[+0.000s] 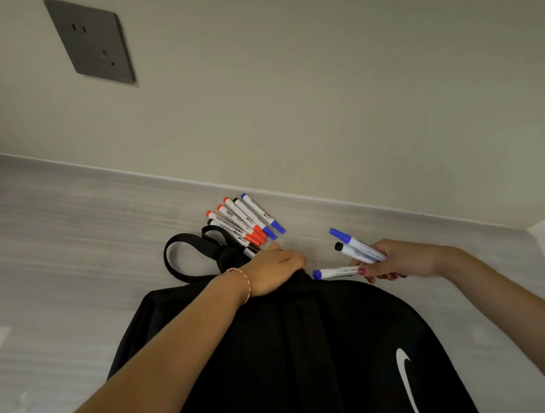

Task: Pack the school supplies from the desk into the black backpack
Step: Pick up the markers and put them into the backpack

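Note:
A black backpack [318, 354] with a white swoosh logo lies on the pale desk [78, 233], its top end facing the wall. My left hand [272, 273] grips the fabric at the backpack's top edge. My right hand [398, 260] holds three white markers [357, 249], two with blue caps and one with a black cap, just right of the backpack's top. A bundle of several markers [245, 221] with red, blue and black caps lies on the desk beyond my left hand, close to the wall.
The backpack's black carry strap [186, 253] loops on the desk left of the marker bundle. A grey wall socket [92, 42] sits high on the beige wall. The desk meets the wall right behind the markers.

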